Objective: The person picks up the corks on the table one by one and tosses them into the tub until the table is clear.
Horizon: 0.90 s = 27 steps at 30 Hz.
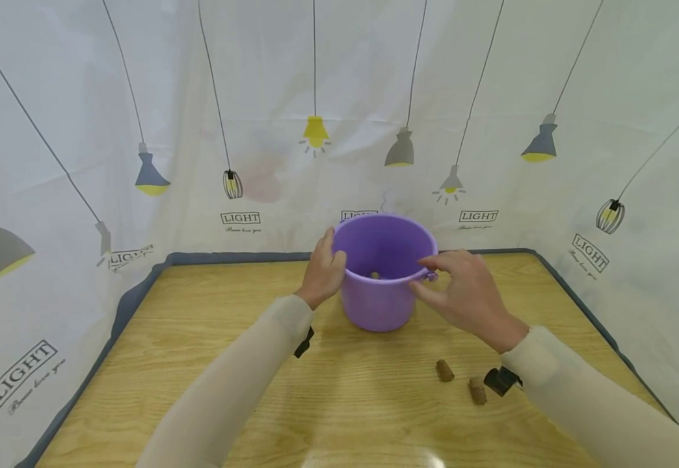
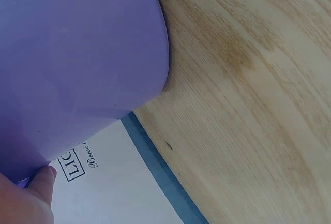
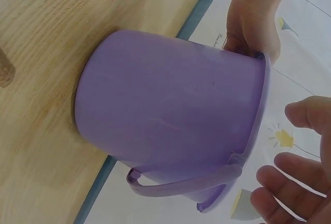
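A purple bucket (image 1: 378,305) stands upright on the wooden table, its mouth facing up. My left hand (image 1: 324,270) grips its rim at the left side; the right wrist view shows that hand (image 3: 254,25) at the rim too. Close to the rim's right side is my right hand (image 1: 467,291), thumb and fingers spread around the handle's joint. The right wrist view has these fingers (image 3: 292,175) loosely bent and apart from the bucket. The bucket's handle (image 3: 186,183) hangs down along its wall. Something small and pale (image 1: 374,275) shows inside on the bottom.
Two brown corks (image 1: 445,370) lie on the table (image 1: 228,390) in front of the bucket, near my right forearm. A white cloth (image 1: 275,84) printed with lamps hangs behind and at both sides, its dark blue border (image 1: 240,258) along the table's edges.
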{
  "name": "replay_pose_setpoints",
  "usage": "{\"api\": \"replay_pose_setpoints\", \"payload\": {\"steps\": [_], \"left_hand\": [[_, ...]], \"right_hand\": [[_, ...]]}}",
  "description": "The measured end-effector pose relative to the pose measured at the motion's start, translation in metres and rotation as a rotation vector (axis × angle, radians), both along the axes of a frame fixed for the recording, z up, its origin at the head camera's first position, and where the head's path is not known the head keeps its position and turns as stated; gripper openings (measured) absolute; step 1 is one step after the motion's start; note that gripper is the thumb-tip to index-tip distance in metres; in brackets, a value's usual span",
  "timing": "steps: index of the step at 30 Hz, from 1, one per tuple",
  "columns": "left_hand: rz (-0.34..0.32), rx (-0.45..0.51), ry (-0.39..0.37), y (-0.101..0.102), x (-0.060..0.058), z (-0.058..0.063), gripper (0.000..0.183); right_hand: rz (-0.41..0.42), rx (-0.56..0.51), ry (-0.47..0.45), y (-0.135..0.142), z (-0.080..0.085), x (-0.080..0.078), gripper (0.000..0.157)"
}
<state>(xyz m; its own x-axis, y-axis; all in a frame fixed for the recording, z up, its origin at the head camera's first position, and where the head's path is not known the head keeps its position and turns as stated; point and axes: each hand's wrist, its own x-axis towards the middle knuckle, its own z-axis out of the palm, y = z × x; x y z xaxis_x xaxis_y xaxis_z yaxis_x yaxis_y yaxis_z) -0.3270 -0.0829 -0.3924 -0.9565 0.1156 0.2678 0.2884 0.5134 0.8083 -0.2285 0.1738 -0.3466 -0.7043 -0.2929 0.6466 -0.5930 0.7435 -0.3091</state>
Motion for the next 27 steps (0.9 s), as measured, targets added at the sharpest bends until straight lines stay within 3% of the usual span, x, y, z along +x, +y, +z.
{"api": "replay_pose_setpoints", "payload": {"steps": [10, 27], "left_hand": [[0.004, 0.000, 0.009, 0.000, -0.001, -0.001, 0.069], [0.002, -0.001, -0.002, 0.000, 0.000, 0.001, 0.069]], "right_hand": [[0.056, 0.024, 0.005, 0.010, -0.002, 0.007, 0.029], [0.087, 0.158, -0.095, 0.026, -0.013, 0.014, 0.031]]}}
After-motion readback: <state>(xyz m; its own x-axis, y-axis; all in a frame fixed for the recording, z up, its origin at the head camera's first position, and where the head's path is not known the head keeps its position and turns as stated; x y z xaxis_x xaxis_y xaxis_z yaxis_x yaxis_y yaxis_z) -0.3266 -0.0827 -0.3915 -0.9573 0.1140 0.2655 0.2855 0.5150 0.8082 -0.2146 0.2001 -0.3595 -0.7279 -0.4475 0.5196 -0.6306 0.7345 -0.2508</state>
